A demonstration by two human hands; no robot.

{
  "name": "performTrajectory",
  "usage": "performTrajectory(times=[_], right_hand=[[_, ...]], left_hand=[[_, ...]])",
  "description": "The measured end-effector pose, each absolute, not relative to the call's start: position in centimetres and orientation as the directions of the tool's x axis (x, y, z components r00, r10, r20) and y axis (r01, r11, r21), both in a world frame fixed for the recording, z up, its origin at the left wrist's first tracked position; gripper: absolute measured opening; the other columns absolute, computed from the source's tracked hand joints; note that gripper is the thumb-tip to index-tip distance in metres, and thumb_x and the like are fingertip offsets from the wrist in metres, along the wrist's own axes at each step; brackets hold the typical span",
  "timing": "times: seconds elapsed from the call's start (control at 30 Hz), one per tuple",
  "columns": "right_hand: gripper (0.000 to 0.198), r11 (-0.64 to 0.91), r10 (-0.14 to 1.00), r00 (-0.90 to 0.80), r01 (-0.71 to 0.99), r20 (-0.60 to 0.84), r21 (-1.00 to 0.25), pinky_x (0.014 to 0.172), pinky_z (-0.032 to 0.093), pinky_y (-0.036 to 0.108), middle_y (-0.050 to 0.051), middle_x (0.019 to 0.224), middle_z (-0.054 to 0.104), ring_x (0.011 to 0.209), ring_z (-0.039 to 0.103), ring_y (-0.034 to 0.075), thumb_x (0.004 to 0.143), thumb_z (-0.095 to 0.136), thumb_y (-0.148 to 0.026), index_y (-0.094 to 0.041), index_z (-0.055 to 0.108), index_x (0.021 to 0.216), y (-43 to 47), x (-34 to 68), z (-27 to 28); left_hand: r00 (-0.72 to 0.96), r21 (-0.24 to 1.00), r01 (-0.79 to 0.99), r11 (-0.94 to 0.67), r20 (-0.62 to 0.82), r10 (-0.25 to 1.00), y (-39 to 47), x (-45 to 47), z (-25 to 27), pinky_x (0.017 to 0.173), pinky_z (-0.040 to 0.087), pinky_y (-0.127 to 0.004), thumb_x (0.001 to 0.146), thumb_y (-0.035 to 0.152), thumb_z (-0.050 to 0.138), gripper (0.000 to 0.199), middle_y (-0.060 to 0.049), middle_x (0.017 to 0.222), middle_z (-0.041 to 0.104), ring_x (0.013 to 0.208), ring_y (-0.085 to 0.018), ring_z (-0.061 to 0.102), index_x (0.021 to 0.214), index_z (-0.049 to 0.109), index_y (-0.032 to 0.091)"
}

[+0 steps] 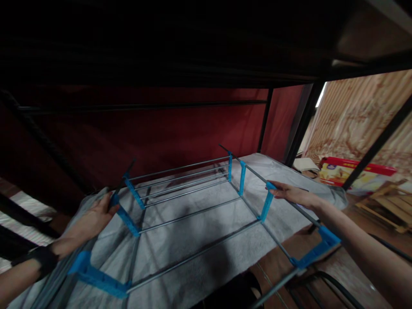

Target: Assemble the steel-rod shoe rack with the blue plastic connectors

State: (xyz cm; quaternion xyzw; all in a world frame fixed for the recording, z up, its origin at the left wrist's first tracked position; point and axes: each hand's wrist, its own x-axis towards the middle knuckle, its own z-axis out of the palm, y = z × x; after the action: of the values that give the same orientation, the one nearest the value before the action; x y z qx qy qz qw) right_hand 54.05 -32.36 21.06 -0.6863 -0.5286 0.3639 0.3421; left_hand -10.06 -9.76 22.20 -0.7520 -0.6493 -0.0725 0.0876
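A rack of thin grey metal rods [199, 251] joined by blue plastic brackets lies across a pale, soft bed cover [193, 227]. My left hand [98, 214], with a dark band at its wrist, is closed on the upper end of a left-side bracket [127, 219]. Opposite it, my right hand [289, 193] pinches the top of a right-side bracket [266, 205], thumb and fingers on either side. Nearer to me, two larger blue brackets stick out, one at the lower left [99, 274] and one at the lower right [317, 251]. Several parallel rods link the far brackets.
Dark metal posts [304, 122] and a low dark overhead surface [193, 47] frame the bed. Behind hangs a dark red cloth [161, 133]. On the right stand a red and yellow box [354, 171], a wooden stool [391, 204] and a black metal frame [331, 279].
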Motion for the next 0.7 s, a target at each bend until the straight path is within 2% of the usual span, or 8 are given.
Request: performTrajectory(times=[0.03, 0.1, 0.2, 0.27, 0.4, 0.57, 0.63, 0.7], right_hand=[[0.087, -0.196, 0.978, 0.164, 0.480, -0.132, -0.855, 0.119, 0.041, 0.049, 0.010, 0.153, 0.056, 0.140, 0.052, 0.034, 0.080, 0.069, -0.066, -0.022, 0.049, 0.152, -32.5, 54.2, 20.8], [0.087, -0.172, 0.982, 0.151, 0.486, -0.111, -0.857, 0.120, 0.040, 0.050, 0.010, 0.151, 0.058, 0.141, 0.051, 0.035, 0.078, 0.069, -0.068, -0.023, 0.051, 0.151, -32.7, 54.5, 20.2], [0.091, -0.139, 0.983, 0.177, 0.511, -0.054, -0.848, 0.122, 0.036, 0.051, 0.011, 0.150, 0.059, 0.142, 0.050, 0.035, 0.075, 0.070, -0.072, -0.022, 0.052, 0.150, -32.3, 54.8, 19.1], [0.091, -0.118, 0.981, 0.193, 0.542, -0.013, -0.832, 0.122, 0.036, 0.051, 0.011, 0.149, 0.060, 0.140, 0.052, 0.035, 0.075, 0.068, -0.073, -0.021, 0.052, 0.149, -31.9, 55.0, 18.3], [0.088, -0.089, 0.980, 0.195, 0.590, 0.035, -0.803, 0.122, 0.036, 0.050, 0.011, 0.147, 0.061, 0.137, 0.054, 0.034, 0.078, 0.065, -0.072, -0.021, 0.052, 0.148, -31.4, 55.0, 17.6], [0.091, -0.095, 0.987, 0.159, 0.609, 0.004, -0.787, 0.125, 0.032, 0.048, 0.012, 0.148, 0.060, 0.140, 0.052, 0.032, 0.082, 0.063, -0.069, -0.016, 0.044, 0.154, -31.6, 55.0, 18.1], [0.092, -0.093, 0.990, 0.138, 0.596, -0.012, -0.797, 0.125, 0.031, 0.049, 0.011, 0.150, 0.059, 0.141, 0.051, 0.032, 0.081, 0.064, -0.069, -0.018, 0.045, 0.154, -31.3, 55.3, 18.3], [0.093, -0.092, 0.991, 0.132, 0.571, -0.020, -0.816, 0.124, 0.033, 0.049, 0.012, 0.154, 0.055, 0.142, 0.050, 0.031, 0.079, 0.066, -0.069, -0.019, 0.044, 0.154, -30.5, 55.7, 18.6]], left_hand=[[0.199, -0.091, 0.979, -0.183, 0.219, 0.955, -9.9, -10.1, 22.2, 0.104, 0.043, -0.037, 0.104, 0.045, 0.021, 0.059, -0.006, 0.145, 0.063, 0.129, -0.023, 0.059, 0.156, 0.032, 0.021], [0.277, -0.213, 0.949, -0.231, 0.218, 0.936, -9.9, -9.8, 22.1, 0.109, 0.036, -0.046, 0.103, 0.044, 0.020, 0.061, -0.011, 0.150, 0.057, 0.136, -0.030, 0.051, 0.158, 0.031, 0.019], [0.438, -0.397, 0.845, -0.357, 0.131, 0.890, -9.9, -7.3, 22.5, 0.113, 0.029, -0.049, 0.102, 0.031, 0.029, 0.053, -0.012, 0.157, 0.050, 0.143, -0.031, 0.042, 0.150, 0.046, 0.018], [0.511, -0.414, 0.787, -0.458, 0.019, 0.860, -10.2, -3.7, 23.1, 0.113, 0.031, -0.046, 0.099, 0.022, 0.035, 0.049, -0.012, 0.159, 0.046, 0.142, -0.029, 0.043, 0.144, 0.053, 0.018], [0.619, -0.252, 0.742, -0.621, -0.098, 0.780, -12.1, 6.8, 22.8, 0.113, 0.036, -0.046, 0.097, 0.024, 0.045, 0.046, -0.014, 0.156, 0.049, 0.138, -0.031, 0.049, 0.141, 0.059, 0.020], [0.779, -0.014, 0.626, -0.780, -0.048, 0.626, -16.0, 19.1, 16.3, 0.115, 0.037, -0.045, 0.096, 0.020, 0.045, 0.043, -0.015, 0.145, 0.058, 0.133, -0.030, 0.054, 0.136, 0.060, 0.017], [0.780, 0.115, 0.624, -0.773, -0.020, 0.626, -17.4, 22.2, 12.6, 0.117, 0.037, -0.044, 0.096, 0.020, 0.044, 0.047, -0.015, 0.148, 0.056, 0.135, -0.029, 0.053, 0.142, 0.055, 0.016], [0.747, 0.236, 0.653, -0.720, -0.043, 0.663, -18.4, 24.3, 9.3, 0.118, 0.036, -0.038, 0.097, 0.018, 0.041, 0.049, -0.013, 0.152, 0.054, 0.137, -0.025, 0.051, 0.145, 0.052, 0.016]])
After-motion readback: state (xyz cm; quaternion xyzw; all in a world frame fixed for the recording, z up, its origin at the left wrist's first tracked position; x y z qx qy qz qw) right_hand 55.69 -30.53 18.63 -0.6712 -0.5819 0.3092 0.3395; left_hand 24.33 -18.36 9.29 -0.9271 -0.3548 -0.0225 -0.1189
